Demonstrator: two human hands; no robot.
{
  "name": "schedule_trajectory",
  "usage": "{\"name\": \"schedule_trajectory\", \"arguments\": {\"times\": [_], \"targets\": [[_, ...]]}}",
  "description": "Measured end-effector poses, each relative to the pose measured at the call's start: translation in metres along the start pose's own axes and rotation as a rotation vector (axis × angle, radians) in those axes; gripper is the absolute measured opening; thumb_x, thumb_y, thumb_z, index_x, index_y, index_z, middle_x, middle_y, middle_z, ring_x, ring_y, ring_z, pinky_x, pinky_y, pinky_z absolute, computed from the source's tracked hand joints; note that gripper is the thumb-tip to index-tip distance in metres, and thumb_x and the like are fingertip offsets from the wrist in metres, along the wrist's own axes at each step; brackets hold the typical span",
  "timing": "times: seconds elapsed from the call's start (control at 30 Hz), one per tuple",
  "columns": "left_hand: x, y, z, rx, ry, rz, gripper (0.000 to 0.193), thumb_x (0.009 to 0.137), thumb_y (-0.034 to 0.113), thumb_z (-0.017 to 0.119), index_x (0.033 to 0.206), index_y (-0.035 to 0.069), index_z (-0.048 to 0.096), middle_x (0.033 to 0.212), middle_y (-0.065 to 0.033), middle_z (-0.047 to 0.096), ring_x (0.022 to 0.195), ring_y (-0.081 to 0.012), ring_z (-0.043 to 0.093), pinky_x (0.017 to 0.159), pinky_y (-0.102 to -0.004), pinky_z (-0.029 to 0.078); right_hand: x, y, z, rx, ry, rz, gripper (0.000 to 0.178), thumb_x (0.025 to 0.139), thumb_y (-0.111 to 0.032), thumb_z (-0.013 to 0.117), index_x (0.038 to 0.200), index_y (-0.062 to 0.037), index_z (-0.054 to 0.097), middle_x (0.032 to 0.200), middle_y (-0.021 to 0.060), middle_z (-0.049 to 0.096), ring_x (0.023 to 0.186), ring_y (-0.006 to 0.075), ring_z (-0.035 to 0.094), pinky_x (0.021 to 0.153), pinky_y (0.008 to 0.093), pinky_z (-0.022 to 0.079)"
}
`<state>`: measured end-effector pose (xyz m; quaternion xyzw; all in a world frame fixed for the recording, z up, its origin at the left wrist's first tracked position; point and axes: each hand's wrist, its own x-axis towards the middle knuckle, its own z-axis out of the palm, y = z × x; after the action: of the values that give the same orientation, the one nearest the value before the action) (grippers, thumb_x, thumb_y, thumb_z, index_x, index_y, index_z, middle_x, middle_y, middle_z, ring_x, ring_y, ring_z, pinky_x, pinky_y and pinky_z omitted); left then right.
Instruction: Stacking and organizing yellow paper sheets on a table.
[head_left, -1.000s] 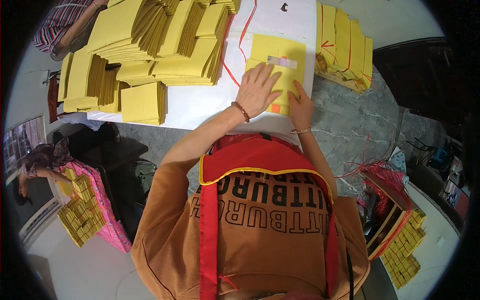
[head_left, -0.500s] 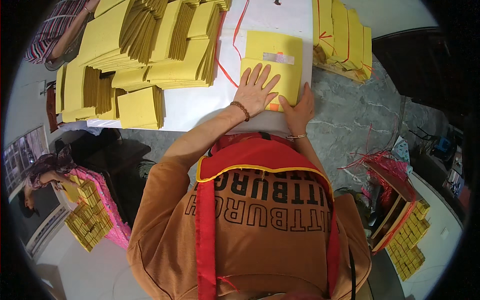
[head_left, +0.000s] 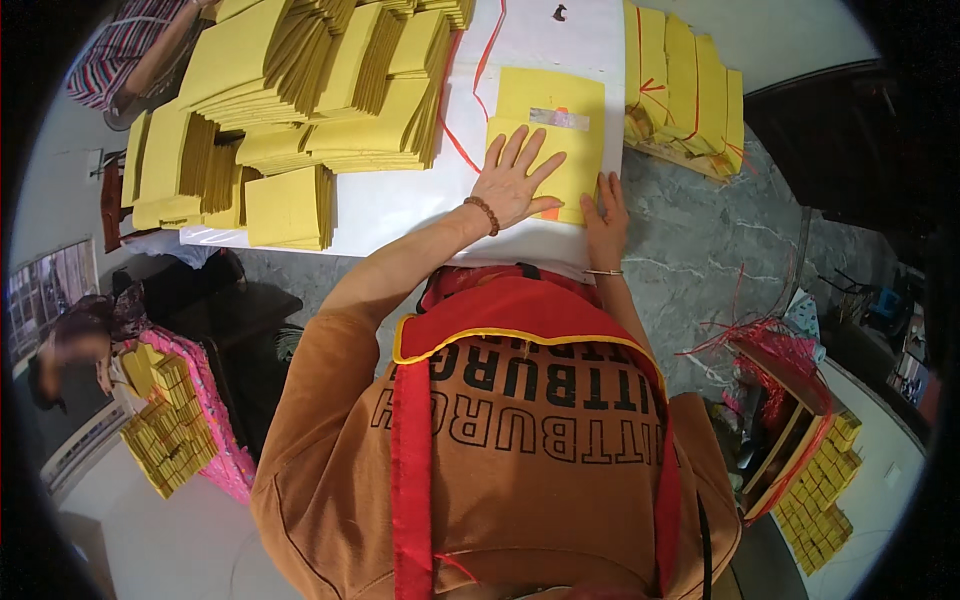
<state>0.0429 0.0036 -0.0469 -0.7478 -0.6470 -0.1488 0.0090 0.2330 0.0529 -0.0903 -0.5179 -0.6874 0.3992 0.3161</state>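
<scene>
- We see a white sheet covering the work surface beneath and to the left of both hands; its near edge runs just below the wrists, and a bare strip of it lies open between the hands and the stacks.
- To the right of the hands and below them, grey marbled table shows past the white sheet's right edge, with open room there.
- Far left of the left hand, fanned stacks of yellow paper crowd the sheet; their right edge stops well short of the hands, with a red string looping across the gap.
- Beyond the right hand, up and to its right, tied yellow bundles stand along the sheet's right edge, near but apart from the fingers.
- Under the hands lies the yellow sheet pile, its far edge well clear of the fingertips, its near right corner by the right hand.
- Our left hand lies flat on the pile's left part, fingers spread wide, gripping nothing.
- Our right hand rests at the pile's lower right edge, fingers together and straight, pressing rather than clasping; we cannot tell whether a sheet edge is pinched beneath.
</scene>
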Motion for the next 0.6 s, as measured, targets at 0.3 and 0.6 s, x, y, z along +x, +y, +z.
{"name": "schedule_trajectory", "arguments": {"times": [0.3,0.6], "targets": [[-0.003,-0.002,-0.004,0.302,0.024,0.312,0.060,0.077,0.034,0.057,0.126,0.002,0.044,0.115,-0.0275,0.051,0.104,-0.0417,0.050,0.083,-0.0470,0.041,-0.003,-0.009,0.004,-0.115,0.004,-0.058,0.041,0.091,-0.029,0.043,0.127,-0.0118,0.050,0.139,0.0117,0.038,0.124,0.0310,0.037,0.103,0.0407,0.027],[-0.027,0.012,-0.074,-0.146,0.272,0.011,0.052,0.071,0.022,0.059,0.121,0.010,0.053,0.119,-0.0104,0.054,0.107,-0.0303,0.050,0.086,-0.0436,0.039,0.003,0.021,-0.003,-0.066,-0.011,-0.243,0.040,0.094,-0.030,0.034,0.123,-0.0066,0.050,0.129,0.0180,0.045,0.118,0.0331,0.043,0.100,0.0414,0.031]]}}
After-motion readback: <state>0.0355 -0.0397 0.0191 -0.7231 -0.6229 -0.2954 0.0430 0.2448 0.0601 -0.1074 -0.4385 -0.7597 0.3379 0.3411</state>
